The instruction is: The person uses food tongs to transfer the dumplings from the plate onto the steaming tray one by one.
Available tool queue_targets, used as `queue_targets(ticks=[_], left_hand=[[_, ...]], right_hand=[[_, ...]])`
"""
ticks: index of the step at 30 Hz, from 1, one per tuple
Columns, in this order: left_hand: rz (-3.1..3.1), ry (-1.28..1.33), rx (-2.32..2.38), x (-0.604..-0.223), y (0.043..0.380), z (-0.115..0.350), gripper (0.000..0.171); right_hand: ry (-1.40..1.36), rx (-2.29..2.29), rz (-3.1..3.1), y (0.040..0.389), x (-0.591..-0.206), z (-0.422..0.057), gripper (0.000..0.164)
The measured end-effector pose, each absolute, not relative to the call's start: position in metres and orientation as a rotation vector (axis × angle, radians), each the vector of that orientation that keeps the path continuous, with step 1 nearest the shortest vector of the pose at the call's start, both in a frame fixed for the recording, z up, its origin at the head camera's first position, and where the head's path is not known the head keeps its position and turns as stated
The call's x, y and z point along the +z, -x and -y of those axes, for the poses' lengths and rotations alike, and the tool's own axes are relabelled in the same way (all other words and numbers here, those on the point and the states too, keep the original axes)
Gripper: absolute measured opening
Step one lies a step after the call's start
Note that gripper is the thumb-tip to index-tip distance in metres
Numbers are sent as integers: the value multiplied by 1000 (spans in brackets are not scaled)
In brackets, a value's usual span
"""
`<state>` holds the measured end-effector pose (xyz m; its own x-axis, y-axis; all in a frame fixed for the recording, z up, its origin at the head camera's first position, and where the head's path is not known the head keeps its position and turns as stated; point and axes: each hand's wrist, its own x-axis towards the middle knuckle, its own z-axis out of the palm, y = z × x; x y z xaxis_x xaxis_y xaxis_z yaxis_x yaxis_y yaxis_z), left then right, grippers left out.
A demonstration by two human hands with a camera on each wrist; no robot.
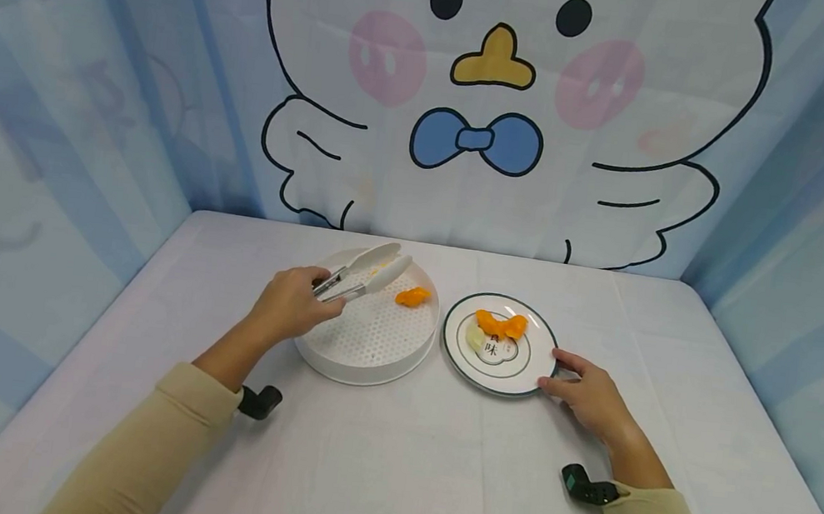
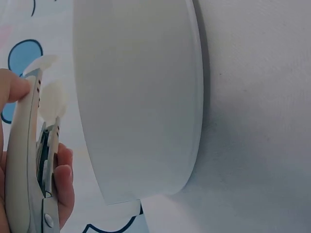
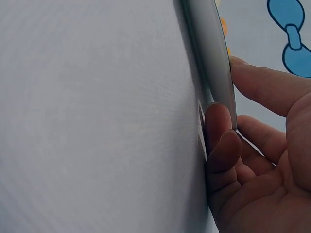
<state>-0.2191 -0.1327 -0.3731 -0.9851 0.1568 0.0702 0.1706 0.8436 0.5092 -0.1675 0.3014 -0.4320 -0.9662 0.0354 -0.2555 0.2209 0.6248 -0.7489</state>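
My left hand point(image 1: 294, 303) grips a pair of tongs point(image 1: 385, 275) with pale rounded heads. The heads stand slightly apart, with nothing visible between them, above a round white steamer tray point(image 1: 362, 374) with a perforated base. On that base lies an orange piece point(image 1: 413, 296); a smaller yellowish bit shows partly behind the tongs. In the left wrist view, thumb and fingers hold the tongs point(image 2: 22, 165) from both sides. My right hand point(image 1: 589, 393) pinches the rim of a white plate point(image 1: 457, 361), thumb above and fingers beneath point(image 3: 218, 126). The plate bears orange pieces point(image 1: 500, 326) and a pale yellow-green piece point(image 1: 475, 337).
Tray and plate stand side by side on a white-covered table point(image 1: 389, 472), a narrow gap between them. A printed cloth backdrop point(image 1: 478, 205) rises behind the table, and blue curtains point(image 1: 37, 167) hang at the sides. Black cameras point(image 1: 260, 402) sit at both wrists.
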Motion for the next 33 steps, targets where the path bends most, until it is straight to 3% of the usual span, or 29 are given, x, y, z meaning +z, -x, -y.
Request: queue_targets(ticks=[6,33], left_hand=[[2995,261,-796,-374,218,130,70],[3114,682,-698,-359,218,89,65]], right_hand=[[-213,-1273,-2628,167,-431,-301,78],[-221,-1249,-2627,168,-430,-300,78]])
